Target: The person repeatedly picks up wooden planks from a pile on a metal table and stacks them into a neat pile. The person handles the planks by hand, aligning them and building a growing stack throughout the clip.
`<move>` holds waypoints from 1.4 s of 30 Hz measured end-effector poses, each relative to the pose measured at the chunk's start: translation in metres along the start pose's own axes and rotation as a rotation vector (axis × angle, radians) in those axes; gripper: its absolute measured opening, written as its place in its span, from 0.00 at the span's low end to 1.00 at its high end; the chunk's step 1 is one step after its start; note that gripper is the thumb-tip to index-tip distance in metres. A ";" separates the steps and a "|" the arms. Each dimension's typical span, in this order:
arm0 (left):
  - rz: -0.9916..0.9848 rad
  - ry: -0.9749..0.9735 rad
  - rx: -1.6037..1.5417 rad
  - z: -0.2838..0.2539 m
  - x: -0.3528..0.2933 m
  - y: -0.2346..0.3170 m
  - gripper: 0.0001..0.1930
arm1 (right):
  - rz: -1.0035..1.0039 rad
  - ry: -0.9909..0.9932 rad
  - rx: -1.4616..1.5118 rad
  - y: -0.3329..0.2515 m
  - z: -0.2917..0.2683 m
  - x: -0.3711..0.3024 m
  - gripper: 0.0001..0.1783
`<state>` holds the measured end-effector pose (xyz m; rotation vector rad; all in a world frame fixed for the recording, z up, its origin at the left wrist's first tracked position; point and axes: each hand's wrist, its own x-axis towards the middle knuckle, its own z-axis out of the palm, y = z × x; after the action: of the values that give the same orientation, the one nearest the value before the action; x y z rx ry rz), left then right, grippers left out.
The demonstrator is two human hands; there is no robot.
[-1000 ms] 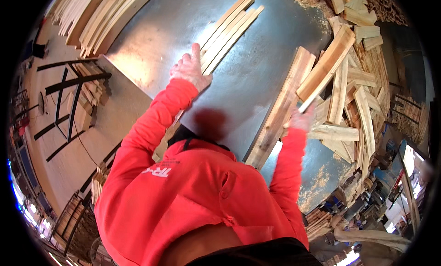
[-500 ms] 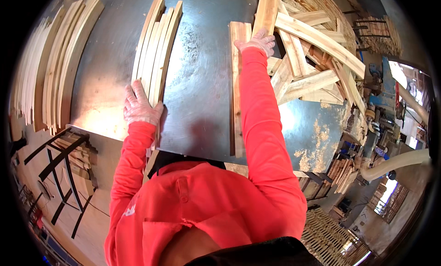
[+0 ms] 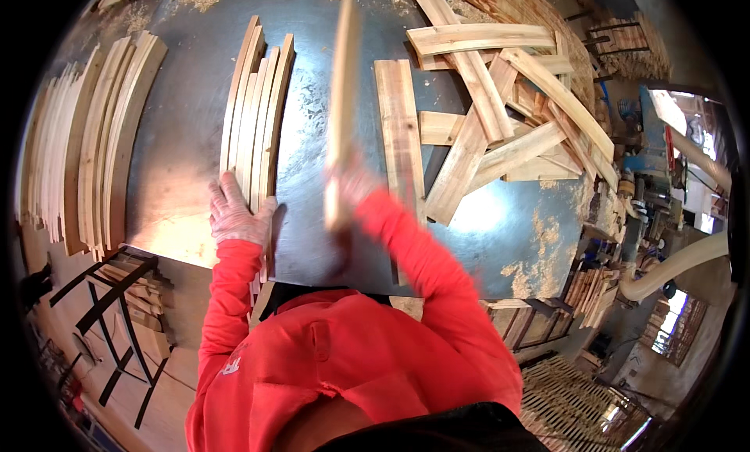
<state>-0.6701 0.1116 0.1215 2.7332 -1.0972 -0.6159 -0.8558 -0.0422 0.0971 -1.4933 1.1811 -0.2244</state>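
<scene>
My left hand (image 3: 238, 214), in a thin clear glove, lies over the near end of a bundle of pale wooden strips (image 3: 256, 128), its fingers at their left side and its thumb at the right. The strips stand on edge, side by side. In my right hand (image 3: 357, 182), smeared by motion, is a wooden board (image 3: 344, 77) turned on its narrow edge. It hangs above the dark metal tabletop (image 3: 312, 253), right of the bundle. A flat wooden board (image 3: 398, 124) lies just beyond, to the right of that hand.
Crossed, curved wooden pieces (image 3: 488, 100) form a loose pile on the right of the table. More strips (image 3: 98, 139) stand in a row at the far left. Sawdust (image 3: 539, 249) covers the right corner. A black metal frame (image 3: 117, 319) stands below left.
My right hand has come back from the pile toward the left, bringing a wooden board with it. My left hand stays on the bundle. The view has shifted slightly.
</scene>
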 end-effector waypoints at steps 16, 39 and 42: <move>0.346 0.333 0.203 -0.014 -0.014 0.054 0.52 | -0.308 0.414 -1.505 -0.010 -0.242 0.240 0.35; 0.014 -0.701 -1.057 0.183 0.045 0.177 0.27 | -0.051 -0.053 -0.598 0.033 -0.194 -0.060 0.45; 0.047 -0.717 -1.001 0.148 0.026 0.223 0.28 | -0.137 0.509 -0.754 0.042 -0.201 -0.053 0.48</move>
<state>-0.8564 -0.0641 0.0394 1.6276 -0.6267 -1.6501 -1.0444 -0.1231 0.1514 -2.2669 1.6794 -0.2777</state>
